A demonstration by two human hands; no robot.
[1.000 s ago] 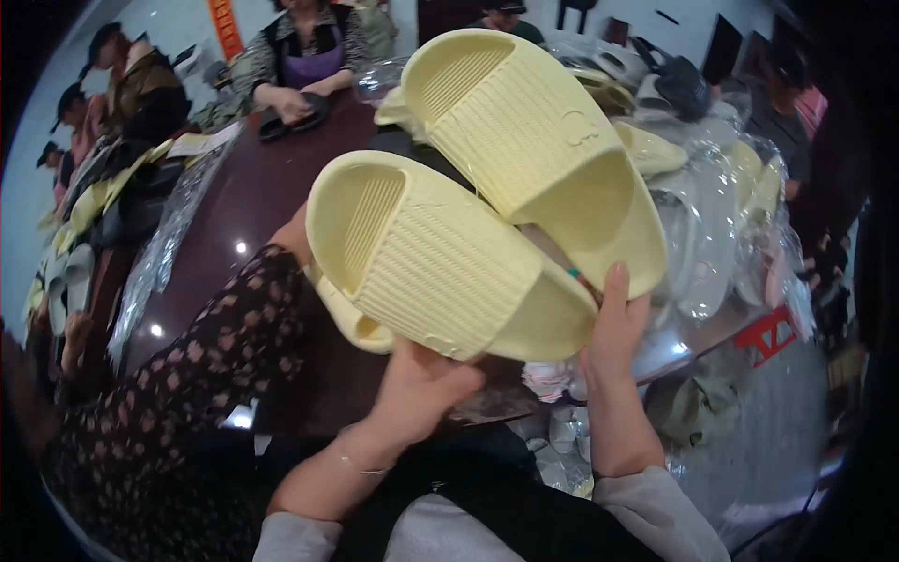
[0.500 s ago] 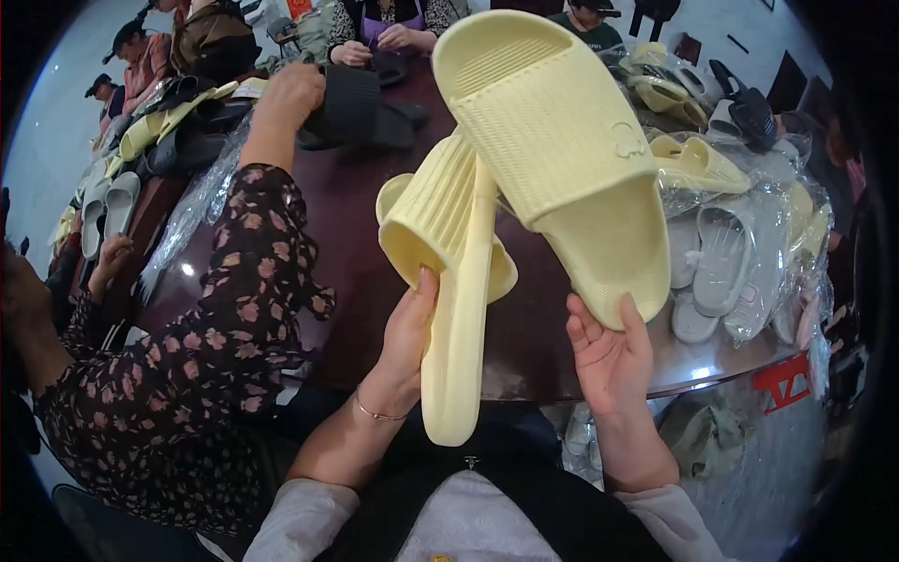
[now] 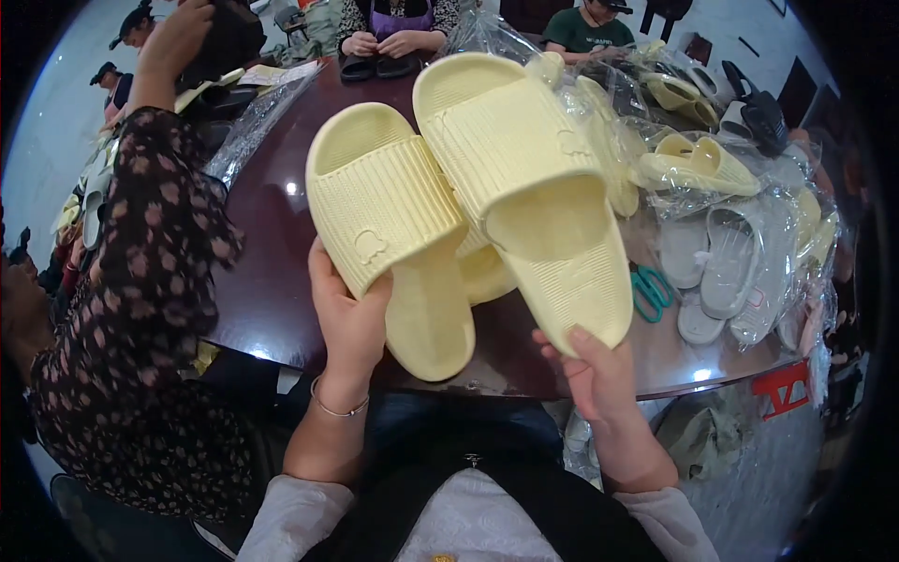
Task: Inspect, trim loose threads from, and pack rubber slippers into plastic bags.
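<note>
Grasping a yellow slipper (image 3: 379, 192) at the strap's edge, the left hand (image 3: 351, 318) holds it over the dark table (image 3: 267, 281); the right hand (image 3: 599, 373) pinches a second slipper (image 3: 524, 140) by the heel, just beside the first. Behind them shows part of another yellow shoe (image 3: 484, 274). Teal-handled scissors (image 3: 653, 290) lie to the right, near grey slippers (image 3: 729, 272) in clear plastic (image 3: 788, 192).

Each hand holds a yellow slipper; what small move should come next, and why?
The left hand might raise the left slipper slightly to level both: its toe and heel ends appear lower in view than those of the right slipper, in the right hand.
</note>
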